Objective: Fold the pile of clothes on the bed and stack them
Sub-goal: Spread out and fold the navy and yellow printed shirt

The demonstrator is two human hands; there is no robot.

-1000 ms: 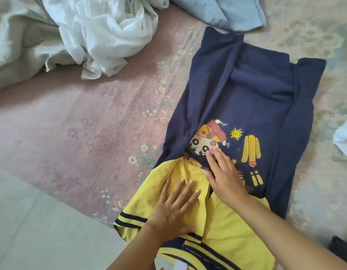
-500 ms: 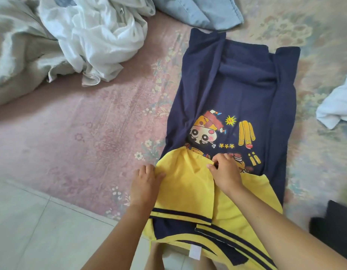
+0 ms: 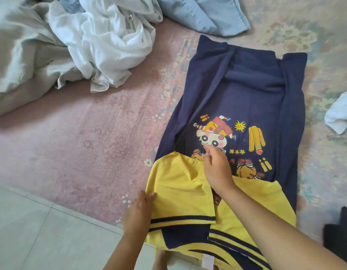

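Both hands [image 3: 138, 206] pinch folded yellow sleeve [image 3: 180, 189] on navy shirt [image 3: 246, 90]

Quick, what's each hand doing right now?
Left hand: pinches the yellow sleeve edge of the shirt.
Right hand: fingers curled, pinching the yellow sleeve's upper edge.

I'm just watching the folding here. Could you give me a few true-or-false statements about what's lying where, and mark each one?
1. The navy T-shirt has a cartoon print. True.
2. The left hand grips the yellow sleeve at its edge. True.
3. The white garment lies neatly folded. False: it is crumpled.
4. The right hand holds the light blue denim. False: it sits on the T-shirt, by the print.
5. The T-shirt lies on bare tile. False: it lies on the floral bed cover.
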